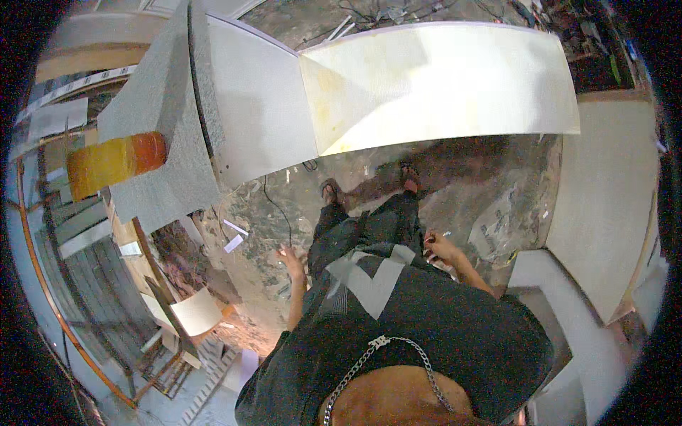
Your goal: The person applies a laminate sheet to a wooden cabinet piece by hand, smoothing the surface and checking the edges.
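Observation:
My left hand [290, 263] hangs beside my left thigh above the floor, its fingers loosely apart and nothing plainly held. By my right thigh, my right hand [443, 247] has its fingers curled together. A tiny white thing [447, 233] shows at those fingers, too small to name; whether it is held or lies on the floor behind is unclear. Ahead of my feet stands a long whitish panel [440, 85], brightly lit in the middle, apart from both hands. A grey textured sheet [160, 181] joins its left side, with a yellow-orange block-like piece [117, 165] on it.
Loose white scraps [234, 243] and a thin dark cable [278, 206] lie on the stained floor [277, 195] to my left. A tall pale board [604, 199] stands at the right. Beyond the panel are tangled cables [398, 11]. Boards and a metal rack [85, 284] crowd the far left.

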